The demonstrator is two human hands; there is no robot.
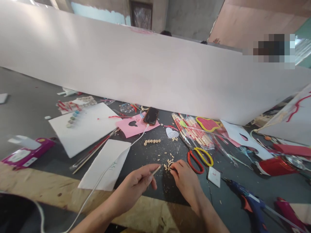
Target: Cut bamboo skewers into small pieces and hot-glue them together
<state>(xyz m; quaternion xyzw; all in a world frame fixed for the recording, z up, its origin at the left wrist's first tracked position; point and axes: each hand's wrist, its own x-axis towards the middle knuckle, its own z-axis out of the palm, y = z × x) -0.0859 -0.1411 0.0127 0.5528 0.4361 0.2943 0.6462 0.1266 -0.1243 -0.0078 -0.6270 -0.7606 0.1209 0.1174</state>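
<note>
My left hand (pixel 143 178) pinches a short, thin wooden stick (pixel 156 170) between thumb and fingers, its tip pointing up and to the right. Beside it, my right hand (pixel 184 174) reaches down to a loose pile of small cut wooden stick pieces (pixel 166 167). The fingertips of that hand are curled together at the pile's edge, and whatever they hold is hidden. Behind the pile lies a row of small wooden pieces (pixel 152 141) set close together. A white paper heart (pixel 172 132) rests near more cut pieces.
Scissors (pixel 195 161) with red and yellow handles and a white square (pixel 214 177) lie right of my hands. A blue glue gun (pixel 245 194) is farther right. A phone (pixel 151 116) trails a white cable across white paper (pixel 107 165). Bagged sticks (pixel 194 131) lie behind; a white panel (pixel 145 68) stands upright.
</note>
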